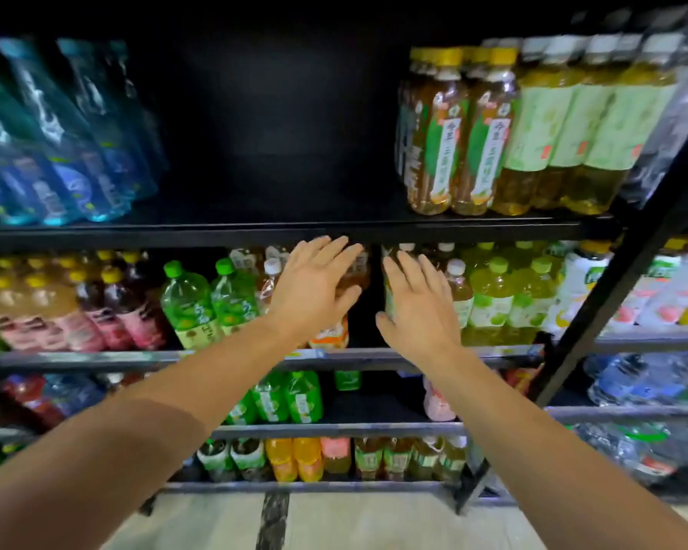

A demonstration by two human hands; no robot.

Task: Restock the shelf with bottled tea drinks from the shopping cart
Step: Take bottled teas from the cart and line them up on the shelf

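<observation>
Tea bottles stand on the second shelf, flanking a dark gap. Left hand and right hand, both spread open, press against them. Pushing too hard could topple neighbouring bottles backward.

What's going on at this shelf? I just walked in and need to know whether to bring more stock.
A person is reaching both bare hands into the second shelf. The left hand lies open against an amber tea bottle; the right hand is spread over a green-labelled bottle. Neither hand is closed around anything. A dark gap sits between those two bottles, and the top shelf is bare in its middle.
</observation>
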